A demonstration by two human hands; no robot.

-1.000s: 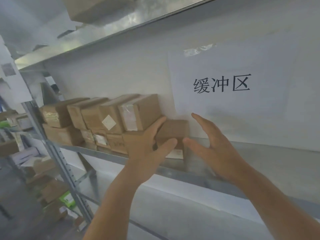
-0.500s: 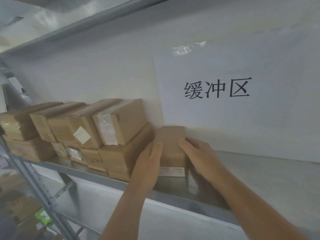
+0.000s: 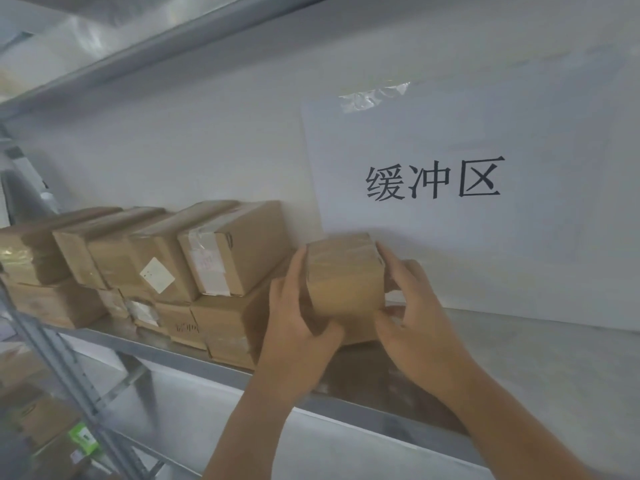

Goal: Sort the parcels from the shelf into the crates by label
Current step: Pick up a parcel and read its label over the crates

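1. Small brown box (image 3: 346, 285) held in both hands, lifted a little above the metal shelf (image 3: 540, 355), at about 6 o'clock of the white paper sign (image 3: 450, 174) on the wall.
2. Left hand (image 3: 298, 320) wrapped round the box's left side: fingers up along that face, thumb tucked under the near lower edge.
3. Right hand (image 3: 412, 306) gripping the right side: fingers curled over the top right corner, thumb against the near lower edge.
4. Box tilted, its taped top tipped back toward the wall at 12 o'clock and a plain face turned toward the camera; long axis seemingly running from the near edge back to the wall, though blur kept this from being certain.
5. Second small box (image 3: 356, 332) on the shelf directly under the held one, mostly hidden by it and the hands.
6. At 9 o'clock of the held box, a stack of brown boxes (image 3: 221, 254) in two layers along the wall, taped ends facing out, one carrying a white diamond-shaped sticker (image 3: 156, 274).
7. Nearest lower box of the stack just beside the left hand; touching or not could not be told.
8. More cartons (image 3: 38, 420) blurred on a lower level at 7 o'clock.
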